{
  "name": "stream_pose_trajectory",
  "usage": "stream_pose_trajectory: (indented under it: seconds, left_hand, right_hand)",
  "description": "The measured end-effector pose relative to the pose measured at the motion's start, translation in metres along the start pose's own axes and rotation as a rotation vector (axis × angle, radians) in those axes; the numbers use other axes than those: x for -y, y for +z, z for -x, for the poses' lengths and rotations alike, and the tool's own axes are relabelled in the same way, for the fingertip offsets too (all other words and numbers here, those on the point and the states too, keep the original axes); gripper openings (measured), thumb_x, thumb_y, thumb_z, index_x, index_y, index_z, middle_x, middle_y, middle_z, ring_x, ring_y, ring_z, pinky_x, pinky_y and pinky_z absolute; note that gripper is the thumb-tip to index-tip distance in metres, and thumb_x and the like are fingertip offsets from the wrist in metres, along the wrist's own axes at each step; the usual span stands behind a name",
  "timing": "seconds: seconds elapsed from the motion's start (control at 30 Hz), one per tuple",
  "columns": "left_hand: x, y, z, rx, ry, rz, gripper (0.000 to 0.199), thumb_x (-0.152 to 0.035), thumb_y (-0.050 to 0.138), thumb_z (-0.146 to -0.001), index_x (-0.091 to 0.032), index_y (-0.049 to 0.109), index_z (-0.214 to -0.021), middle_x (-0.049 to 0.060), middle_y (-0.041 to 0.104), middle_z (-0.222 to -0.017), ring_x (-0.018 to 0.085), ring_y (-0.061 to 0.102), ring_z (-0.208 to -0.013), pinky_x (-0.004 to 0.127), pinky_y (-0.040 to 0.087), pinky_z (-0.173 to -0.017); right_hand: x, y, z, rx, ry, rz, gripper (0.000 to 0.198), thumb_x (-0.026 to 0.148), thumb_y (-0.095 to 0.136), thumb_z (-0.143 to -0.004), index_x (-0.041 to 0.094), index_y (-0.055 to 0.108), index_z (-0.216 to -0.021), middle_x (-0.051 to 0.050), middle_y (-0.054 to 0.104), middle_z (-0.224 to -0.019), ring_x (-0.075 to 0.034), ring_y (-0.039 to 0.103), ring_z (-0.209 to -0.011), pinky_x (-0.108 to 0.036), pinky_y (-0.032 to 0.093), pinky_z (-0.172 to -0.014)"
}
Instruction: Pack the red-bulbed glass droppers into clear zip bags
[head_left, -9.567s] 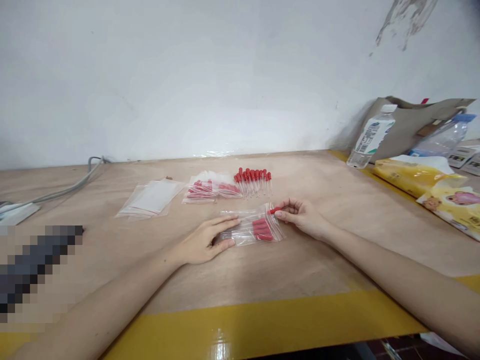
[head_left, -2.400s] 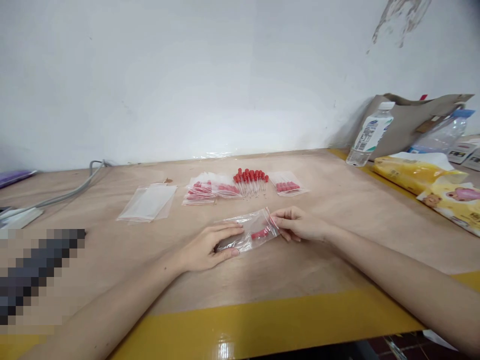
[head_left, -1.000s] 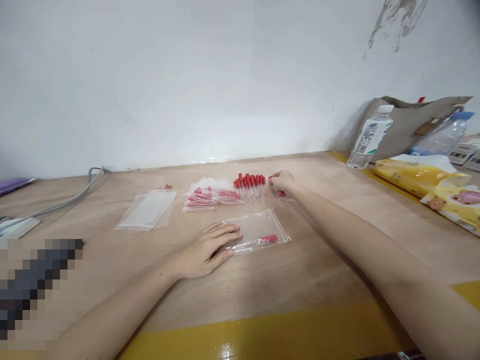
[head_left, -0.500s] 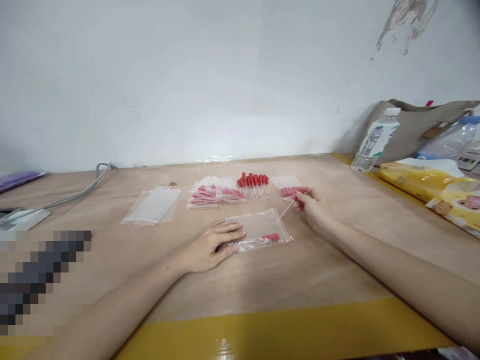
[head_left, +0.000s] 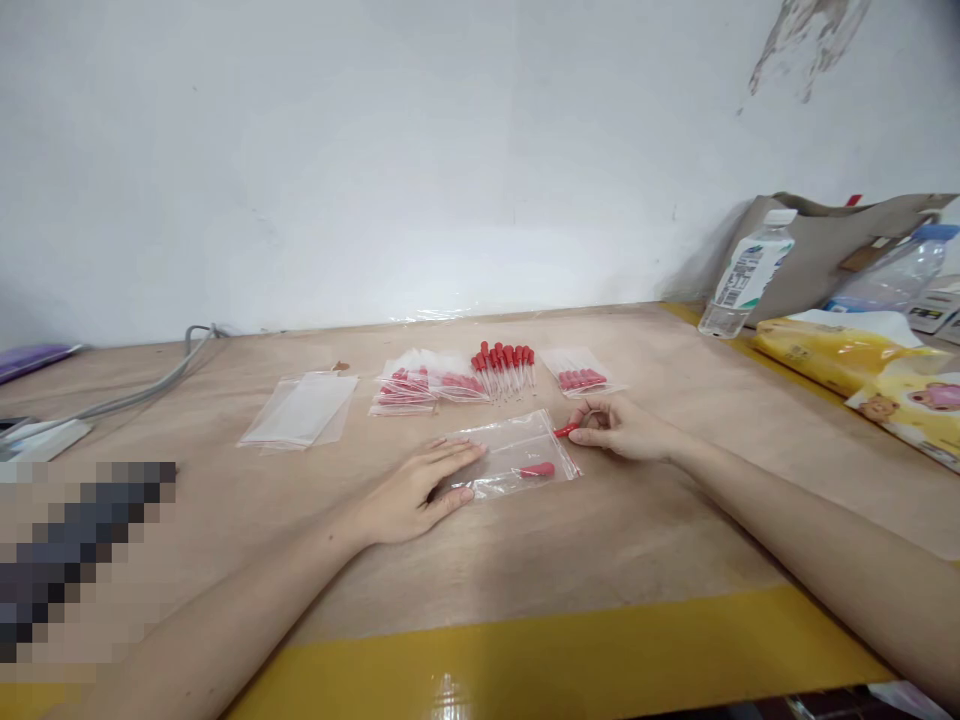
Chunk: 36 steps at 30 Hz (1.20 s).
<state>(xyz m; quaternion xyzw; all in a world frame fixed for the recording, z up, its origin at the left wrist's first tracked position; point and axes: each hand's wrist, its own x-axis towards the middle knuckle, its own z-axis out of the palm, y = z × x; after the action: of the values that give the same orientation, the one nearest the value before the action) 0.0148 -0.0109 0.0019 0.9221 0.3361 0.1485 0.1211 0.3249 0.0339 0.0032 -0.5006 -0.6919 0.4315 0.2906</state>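
Note:
A clear zip bag [head_left: 510, 450] lies flat on the table, its zip edge toward the right. Inside it rests one dropper with a red rubber bulb [head_left: 538, 469]. My left hand [head_left: 420, 490] lies on the bag's left part, fingers stretched out. Between the thumb and fingertips of my right hand [head_left: 615, 428] is a second dropper, gripped by its red bulb [head_left: 566, 430]; its clear stem reaches into the bag's right end. Loose droppers [head_left: 506, 360] with red bulbs lie in a group behind the bag.
Filled bags of droppers [head_left: 405, 385] sit left of the loose group, and another filled bag [head_left: 581, 375] sits right. Flat unfilled bags [head_left: 300, 410] are stacked at left, near a grey cable [head_left: 150, 385]. Right: a bottle [head_left: 750, 275], yellow packs [head_left: 840, 350], a grey bag [head_left: 814, 260].
My right hand has moved left and toward me, bringing the dropper's stem into the bag. My left hand keeps its place on the bag.

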Motion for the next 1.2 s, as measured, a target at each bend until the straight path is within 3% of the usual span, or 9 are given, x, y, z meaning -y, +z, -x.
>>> stream_pose_trajectory:
  seconds: [0.17, 0.37, 0.63, 0.73, 0.83, 1.0, 1.07, 1.2]
  left_hand:
    - [0.0, -0.001, 0.0, -0.002, -0.006, -0.007, 0.047, -0.035, 0.043, -0.092, -0.025, 0.034, -0.137, 0.005, 0.043, -0.137, 0.022, 0.037, -0.128, 0.044, 0.031, -0.106]
    - [-0.003, -0.002, -0.001, 0.006, -0.009, -0.001, 0.047, -0.034, 0.044, -0.092, -0.024, 0.036, -0.137, 0.005, 0.044, -0.137, 0.022, 0.038, -0.128, 0.044, 0.031, -0.106]
    - [-0.001, 0.0, -0.001, 0.025, 0.005, -0.012, 0.047, -0.034, 0.043, -0.092, -0.025, 0.033, -0.138, 0.004, 0.042, -0.138, 0.021, 0.036, -0.129, 0.044, 0.027, -0.108]
    - [0.0, 0.001, -0.001, 0.017, 0.007, -0.014, 0.047, -0.034, 0.043, -0.092, -0.025, 0.034, -0.137, 0.004, 0.042, -0.138, 0.021, 0.036, -0.129, 0.044, 0.027, -0.108]
    - [0.0, 0.001, -0.001, 0.015, 0.008, -0.016, 0.047, -0.035, 0.043, -0.092, -0.025, 0.035, -0.137, 0.004, 0.041, -0.139, 0.021, 0.035, -0.13, 0.044, 0.027, -0.108]
    - [0.0, 0.001, -0.002, 0.016, 0.014, -0.015, 0.044, -0.035, 0.043, -0.093, -0.026, 0.038, -0.136, 0.004, 0.042, -0.138, 0.021, 0.036, -0.129, 0.044, 0.027, -0.109]
    - [0.0, 0.001, -0.003, 0.009, 0.013, -0.004, 0.043, -0.035, 0.043, -0.092, -0.026, 0.041, -0.134, 0.004, 0.042, -0.138, 0.021, 0.036, -0.129, 0.045, 0.027, -0.108]
    - [0.001, 0.0, -0.002, 0.039, -0.012, 0.014, 0.04, -0.035, 0.042, -0.093, -0.027, 0.043, -0.132, 0.004, 0.039, -0.14, 0.021, 0.034, -0.131, 0.045, 0.025, -0.109]
  right_hand:
    - [-0.007, -0.01, -0.002, 0.018, -0.106, 0.105, 0.022, 0.034, 0.069, -0.062, 0.017, 0.059, -0.072, 0.005, 0.052, -0.057, -0.007, 0.037, -0.047, -0.02, 0.027, -0.044]
    - [-0.005, 0.014, -0.002, -0.017, -0.267, 0.173, 0.018, 0.034, 0.069, -0.064, 0.018, 0.065, -0.071, 0.003, 0.055, -0.063, -0.007, 0.037, -0.052, -0.022, 0.029, -0.05]
    - [-0.008, 0.007, -0.003, 0.088, -0.276, 0.207, 0.017, 0.035, 0.068, -0.065, 0.018, 0.067, -0.07, -0.002, 0.06, -0.082, -0.013, 0.052, -0.071, -0.025, 0.04, -0.061]
    - [-0.008, 0.01, -0.002, 0.033, -0.28, 0.244, 0.016, 0.034, 0.067, -0.067, 0.02, 0.068, -0.073, -0.002, 0.059, -0.078, -0.013, 0.051, -0.069, -0.025, 0.04, -0.061]
    - [-0.004, 0.022, 0.0, -0.015, -0.373, 0.229, 0.016, 0.033, 0.062, -0.073, 0.021, 0.07, -0.079, -0.003, 0.058, -0.077, -0.014, 0.053, -0.072, -0.026, 0.042, -0.065]
    - [0.004, 0.033, 0.003, 0.121, -0.35, 0.119, 0.026, 0.035, 0.048, -0.082, 0.018, 0.068, -0.083, -0.002, 0.064, -0.074, -0.014, 0.056, -0.068, -0.026, 0.043, -0.064]
    - [0.004, 0.03, 0.002, 0.047, -0.302, 0.073, 0.027, 0.036, 0.048, -0.082, 0.017, 0.067, -0.084, -0.003, 0.067, -0.078, -0.015, 0.058, -0.071, -0.027, 0.044, -0.066]
    - [-0.001, 0.018, -0.011, -0.274, -0.226, 0.094, 0.021, 0.033, 0.055, -0.075, 0.016, 0.066, -0.081, -0.005, 0.067, -0.076, -0.015, 0.058, -0.066, -0.027, 0.045, -0.062]
